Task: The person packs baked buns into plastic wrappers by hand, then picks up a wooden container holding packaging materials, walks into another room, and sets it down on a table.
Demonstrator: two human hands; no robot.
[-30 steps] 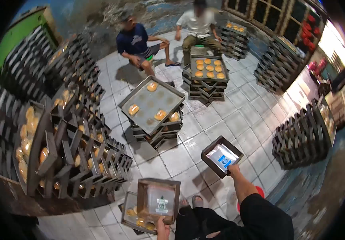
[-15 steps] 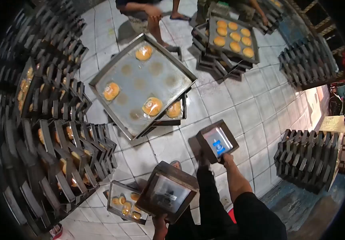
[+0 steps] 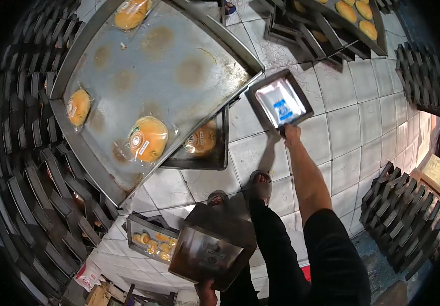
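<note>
My left hand point(image 3: 207, 293) grips the lower edge of a deep, brown square box point(image 3: 185, 270). Clear plastic film with faint print point(image 3: 217, 255) lies inside it. Stretched forward, my right hand point(image 3: 292, 133) is closed on the near rim of a smaller dark square tin point(image 3: 302, 87). In that tin is shiny clear plastic with a blue printed mark point(image 3: 282, 109). Just left of the tin is a large metal tray point(image 3: 143, 97) bearing a few bagged buns, one bun point(image 3: 148, 138) near its front edge. Another bagged bun point(image 3: 202, 140) sits in a tray underneath.
Stacks of dark trays point(image 3: 51, 178) line the left side. More tray stacks stand at right point(image 3: 401, 219) and upper right point(image 3: 426, 76). A tray of unwrapped buns point(image 3: 378, 43) tops another stack. A small tray of bagged buns point(image 3: 133, 224) lies beside my feet on the tiled floor point(image 3: 332, 143).
My right hand has carried the small tin forward, up beside the large tray. The view has come closer to that tray. My left hand still holds the brown box low.
</note>
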